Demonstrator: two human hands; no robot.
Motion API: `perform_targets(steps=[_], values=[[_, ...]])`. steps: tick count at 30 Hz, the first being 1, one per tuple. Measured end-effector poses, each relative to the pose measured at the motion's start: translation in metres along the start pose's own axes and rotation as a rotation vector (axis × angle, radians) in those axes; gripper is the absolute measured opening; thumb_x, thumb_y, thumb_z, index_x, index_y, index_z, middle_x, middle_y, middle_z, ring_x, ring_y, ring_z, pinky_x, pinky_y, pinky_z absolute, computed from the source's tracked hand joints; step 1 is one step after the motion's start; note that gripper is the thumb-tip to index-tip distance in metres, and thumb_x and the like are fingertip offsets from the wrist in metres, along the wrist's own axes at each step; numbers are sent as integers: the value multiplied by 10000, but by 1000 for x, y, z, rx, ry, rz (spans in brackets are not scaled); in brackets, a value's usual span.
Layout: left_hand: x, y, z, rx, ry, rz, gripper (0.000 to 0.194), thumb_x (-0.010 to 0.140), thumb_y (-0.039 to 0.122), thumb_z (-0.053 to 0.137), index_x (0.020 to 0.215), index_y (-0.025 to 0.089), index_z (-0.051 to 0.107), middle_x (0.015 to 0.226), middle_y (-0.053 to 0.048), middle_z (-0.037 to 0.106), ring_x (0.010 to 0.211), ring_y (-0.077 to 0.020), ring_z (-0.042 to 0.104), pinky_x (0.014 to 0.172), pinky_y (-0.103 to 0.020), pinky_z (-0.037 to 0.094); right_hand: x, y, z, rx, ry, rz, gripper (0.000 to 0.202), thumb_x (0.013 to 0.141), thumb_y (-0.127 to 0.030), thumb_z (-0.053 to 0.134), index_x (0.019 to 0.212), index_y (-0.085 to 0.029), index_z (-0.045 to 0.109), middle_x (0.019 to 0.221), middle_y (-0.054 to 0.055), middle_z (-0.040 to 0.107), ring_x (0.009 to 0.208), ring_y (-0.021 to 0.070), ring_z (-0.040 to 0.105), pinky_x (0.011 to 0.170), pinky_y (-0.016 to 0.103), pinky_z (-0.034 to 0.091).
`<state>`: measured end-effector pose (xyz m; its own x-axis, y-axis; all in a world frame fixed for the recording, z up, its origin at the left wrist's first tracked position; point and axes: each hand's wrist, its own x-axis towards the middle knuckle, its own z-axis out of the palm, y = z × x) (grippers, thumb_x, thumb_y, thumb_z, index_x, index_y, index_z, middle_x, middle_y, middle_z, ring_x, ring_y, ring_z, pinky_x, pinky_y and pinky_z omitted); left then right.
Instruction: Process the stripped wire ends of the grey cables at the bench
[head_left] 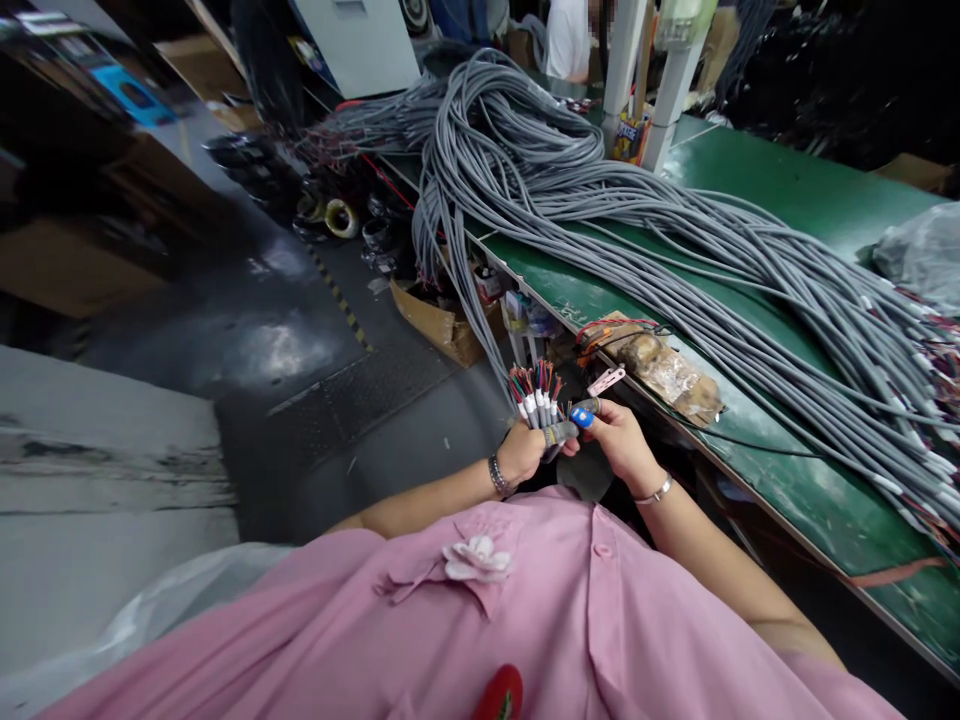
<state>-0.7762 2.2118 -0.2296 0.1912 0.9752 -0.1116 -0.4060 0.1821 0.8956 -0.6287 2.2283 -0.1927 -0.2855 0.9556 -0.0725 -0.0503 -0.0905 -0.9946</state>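
My left hand (523, 452) is closed around a bundle of grey cables (541, 412). Their ends point up, with white wraps below fanned red, green and dark wires. Close beside it, my right hand (616, 440) pinches at a cable end at the right side of the bundle, and a few thin wires show by its fingertips. Its thumb bears a bright blue cover. Grey finger covers show on both hands. What lies exactly between the right fingertips is partly hidden. The held cables run back up to the large grey cable pile (517, 150) on the bench.
The green bench (757, 170) runs diagonally on the right, its edge near my right arm. A pink clip (606, 382) and a taped cardboard piece (667, 375) are at that edge. Below stands an open cardboard box (439, 325). A person in white (568, 40) is at the back.
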Motion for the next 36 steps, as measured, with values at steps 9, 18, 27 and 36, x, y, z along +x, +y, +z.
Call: perform_targets(steps=[9, 18, 27, 36], values=[[5, 4, 2, -67, 97, -29, 319, 664, 414, 752, 665, 108, 660, 597, -69, 673, 512, -153, 618, 528, -269, 501, -1, 18, -3, 41, 186, -16, 208, 696, -371, 774, 704, -196, 660, 616, -22, 594, 550, 100, 469, 515, 238, 379], [10, 7, 4, -128, 132, -22, 305, 641, 389, 774, 680, 105, 668, 572, -55, 658, 512, -160, 621, 533, -288, 526, -6, 16, -4, 25, 139, -67, 173, 732, -338, 757, 729, -202, 651, 661, -22, 605, 603, 103, 490, 558, 239, 386], [14, 18, 0, -83, -62, -37, 282, 654, 351, 771, 607, 102, 646, 533, -49, 630, 455, -132, 573, 475, -256, 484, -1, 18, -23, 353, 55, 181, 425, 723, -610, 672, 846, -204, 676, 733, 6, 624, 610, 108, 537, 582, 253, 494], [32, 31, 0, -63, -240, -105, 290, 619, 327, 797, 678, 87, 643, 516, -35, 618, 416, -126, 548, 436, -246, 458, 24, 3, -28, 381, 136, 118, 475, 738, -653, 628, 859, -196, 676, 779, 24, 657, 617, 103, 550, 587, 231, 512]])
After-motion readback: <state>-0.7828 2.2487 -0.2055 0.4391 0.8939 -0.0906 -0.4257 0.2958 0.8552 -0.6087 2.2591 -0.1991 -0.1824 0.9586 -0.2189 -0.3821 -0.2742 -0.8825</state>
